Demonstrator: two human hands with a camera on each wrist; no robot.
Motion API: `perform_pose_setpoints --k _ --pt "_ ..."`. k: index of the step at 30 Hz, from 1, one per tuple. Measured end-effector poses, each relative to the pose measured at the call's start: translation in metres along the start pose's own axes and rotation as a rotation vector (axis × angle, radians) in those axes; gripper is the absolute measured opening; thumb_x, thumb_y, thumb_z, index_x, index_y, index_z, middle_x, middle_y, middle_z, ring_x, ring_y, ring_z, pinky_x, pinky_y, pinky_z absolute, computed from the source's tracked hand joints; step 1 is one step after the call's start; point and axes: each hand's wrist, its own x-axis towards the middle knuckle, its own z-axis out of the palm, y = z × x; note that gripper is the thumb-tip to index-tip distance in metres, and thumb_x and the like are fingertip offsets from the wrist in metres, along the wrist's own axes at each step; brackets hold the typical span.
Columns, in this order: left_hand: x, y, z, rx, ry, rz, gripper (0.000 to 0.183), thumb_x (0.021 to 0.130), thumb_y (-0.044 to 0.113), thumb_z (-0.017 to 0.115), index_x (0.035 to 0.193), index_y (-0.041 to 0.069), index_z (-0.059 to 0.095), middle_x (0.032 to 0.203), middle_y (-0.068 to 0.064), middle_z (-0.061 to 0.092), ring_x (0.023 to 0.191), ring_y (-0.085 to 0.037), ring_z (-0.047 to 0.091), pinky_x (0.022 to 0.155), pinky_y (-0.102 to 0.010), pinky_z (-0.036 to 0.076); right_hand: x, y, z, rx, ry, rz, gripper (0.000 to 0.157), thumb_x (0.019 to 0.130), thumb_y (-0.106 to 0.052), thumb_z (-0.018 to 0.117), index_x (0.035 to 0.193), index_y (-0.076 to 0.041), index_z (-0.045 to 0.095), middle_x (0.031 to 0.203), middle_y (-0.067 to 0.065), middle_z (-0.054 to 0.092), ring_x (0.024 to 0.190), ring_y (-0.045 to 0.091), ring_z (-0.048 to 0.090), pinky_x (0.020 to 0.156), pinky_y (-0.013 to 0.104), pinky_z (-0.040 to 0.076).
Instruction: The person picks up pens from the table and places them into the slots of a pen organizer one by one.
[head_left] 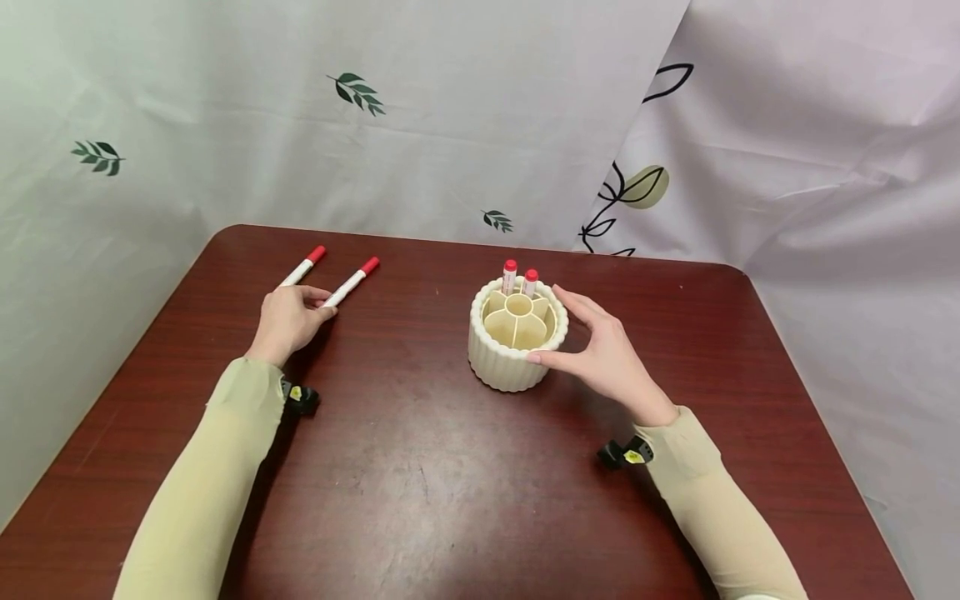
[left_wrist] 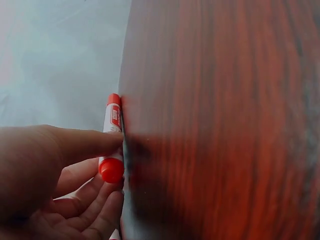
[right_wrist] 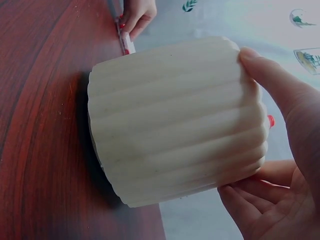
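At the table's left side, my left hand [head_left: 291, 321] pinches a white marker with a red cap [head_left: 348, 283] between thumb and fingers. In the left wrist view the thumb lies across that marker [left_wrist: 114, 117], hiding part of its barrel. A second red-capped marker [head_left: 302, 268] lies just left of it, its lower end hidden behind the hand. My right hand [head_left: 603, 354] holds the rim of a cream ribbed pen holder [head_left: 508, 371], thumb at the front and fingers behind. Two red-capped markers, one [head_left: 510, 277] beside the other [head_left: 530, 283], stand in its rear compartments.
The pen holder has several compartments around a round centre one. It stands on a dark reddish-brown wooden table [head_left: 420, 467] with rounded far corners. A pale curtain with leaf prints [head_left: 450, 125] hangs behind the far edge. Small black cameras [head_left: 303, 400] sit at both wrists.
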Motion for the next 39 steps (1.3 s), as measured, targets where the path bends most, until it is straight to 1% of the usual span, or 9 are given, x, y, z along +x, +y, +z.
perform_pose_setpoints --k 4,9,15,20,26,29,35,38,39 --pt "0.000 0.001 -0.001 -0.004 0.033 -0.013 0.023 0.086 0.018 0.067 0.102 0.002 0.071 0.072 -0.011 0.067 0.078 -0.032 0.052 0.069 -0.041 0.038 0.000 0.000 0.000 -0.005 0.003 -0.005 0.092 0.061 -0.050 0.084 0.140 -0.028 0.043 0.135 -0.011 0.045 0.121 0.006 0.044 0.097 0.030 0.041" --pt "0.000 0.003 -0.004 -0.023 0.075 -0.025 0.025 0.087 0.019 0.066 0.105 0.003 0.070 0.081 -0.016 0.066 0.082 -0.035 0.050 0.070 -0.043 0.038 0.000 0.000 0.000 0.005 0.004 -0.003 0.092 0.061 -0.050 0.084 0.140 -0.028 0.043 0.135 -0.011 0.046 0.121 0.006 0.043 0.097 0.028 0.040" --pt "0.001 0.005 -0.006 -0.067 0.184 -0.027 0.026 0.087 0.019 0.066 0.108 0.006 0.070 0.084 -0.017 0.066 0.079 -0.033 0.051 0.066 -0.040 0.037 0.000 0.000 0.000 0.025 0.000 -0.001 0.091 0.061 -0.048 0.084 0.140 -0.027 0.043 0.135 -0.009 0.046 0.121 0.007 0.044 0.097 0.028 0.041" --pt "0.002 0.012 -0.009 -0.152 0.295 -0.030 0.029 0.087 0.023 0.067 0.112 0.009 0.070 0.087 -0.014 0.067 0.075 -0.023 0.053 0.061 -0.030 0.034 0.000 -0.001 0.000 0.024 -0.002 -0.004 0.091 0.061 -0.048 0.084 0.140 -0.027 0.043 0.136 -0.008 0.046 0.121 0.009 0.045 0.096 0.029 0.041" --pt "0.002 0.024 -0.015 -0.288 0.404 -0.030 0.033 0.084 0.029 0.070 0.114 0.013 0.069 0.094 -0.006 0.068 0.079 -0.010 0.061 0.066 -0.013 0.044 0.000 -0.001 0.000 0.026 -0.002 -0.005 0.091 0.061 -0.047 0.085 0.140 -0.027 0.044 0.135 -0.007 0.047 0.120 0.009 0.046 0.097 0.031 0.041" --pt "0.002 0.031 -0.017 -0.383 0.433 -0.024 0.034 0.082 0.029 0.072 0.113 0.015 0.069 0.097 -0.002 0.068 0.081 -0.007 0.061 0.069 -0.012 0.048 0.000 -0.001 0.000 0.029 -0.004 -0.004 0.091 0.061 -0.046 0.085 0.140 -0.026 0.044 0.135 -0.007 0.047 0.119 0.008 0.047 0.097 0.033 0.041" --pt "0.002 0.043 -0.019 -0.537 0.474 0.019 0.033 0.077 0.022 0.078 0.108 0.014 0.070 0.097 -0.001 0.069 0.084 -0.010 0.063 0.074 -0.016 0.050 0.000 -0.002 -0.002 0.029 -0.012 -0.004 0.091 0.062 -0.045 0.085 0.140 -0.025 0.043 0.135 -0.006 0.046 0.119 0.009 0.047 0.097 0.034 0.041" --pt "-0.003 0.054 -0.023 -0.594 0.478 0.021 0.033 0.076 0.020 0.079 0.106 0.012 0.070 0.096 -0.002 0.068 0.083 -0.011 0.063 0.074 -0.017 0.050 -0.001 -0.018 -0.006 0.047 -0.015 -0.007 0.089 0.064 -0.036 0.086 0.140 -0.017 0.044 0.135 0.003 0.047 0.120 0.017 0.047 0.097 0.039 0.041" --pt "-0.005 0.060 -0.026 -0.615 0.482 0.026 0.032 0.075 0.019 0.080 0.105 0.010 0.071 0.095 -0.003 0.068 0.083 -0.011 0.064 0.074 -0.018 0.051 -0.001 -0.019 -0.006 0.048 -0.016 -0.009 0.089 0.065 -0.036 0.086 0.140 -0.016 0.044 0.135 0.003 0.047 0.120 0.017 0.047 0.097 0.039 0.041"
